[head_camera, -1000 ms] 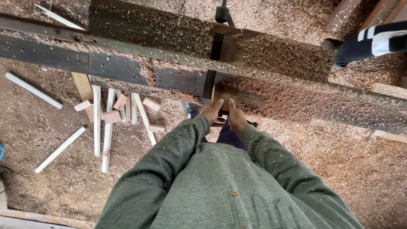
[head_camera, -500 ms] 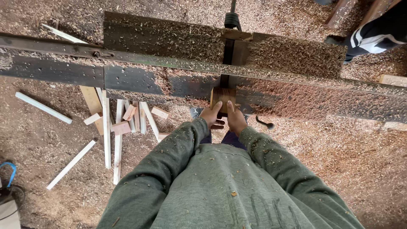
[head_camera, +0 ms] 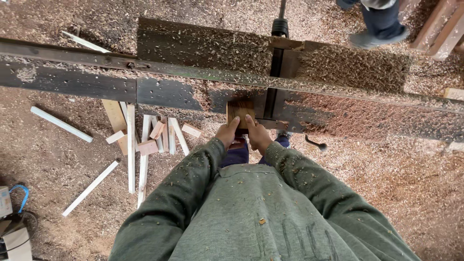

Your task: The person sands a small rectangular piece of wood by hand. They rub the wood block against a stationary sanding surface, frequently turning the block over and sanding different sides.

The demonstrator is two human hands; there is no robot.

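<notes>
Now both hands clamp a small wooden block (head_camera: pixel 240 114) on the sawdust-covered machine table (head_camera: pixel 87 84): the left hand (head_camera: pixel 227 133) grips its left side and the right hand (head_camera: pixel 257 135) its right, pressing it beside the dark vertical slot (head_camera: pixel 275 82). A second ago the block was barely visible between closer-set hands near the table's edge; it now lies further onto the table, suggesting feeding has begun. Offcut strips (head_camera: pixel 145 140) remain on the floor, while another person's leg (head_camera: pixel 382 24) shows at the top.

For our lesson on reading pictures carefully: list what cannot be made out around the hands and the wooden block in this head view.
- Near end of the wooden block: covered by the left hand and right hand.
- Both palms: turned away from the head view.
- Bench top: partly buried under sawdust.
- Other person: cut off by the top edge.
</notes>
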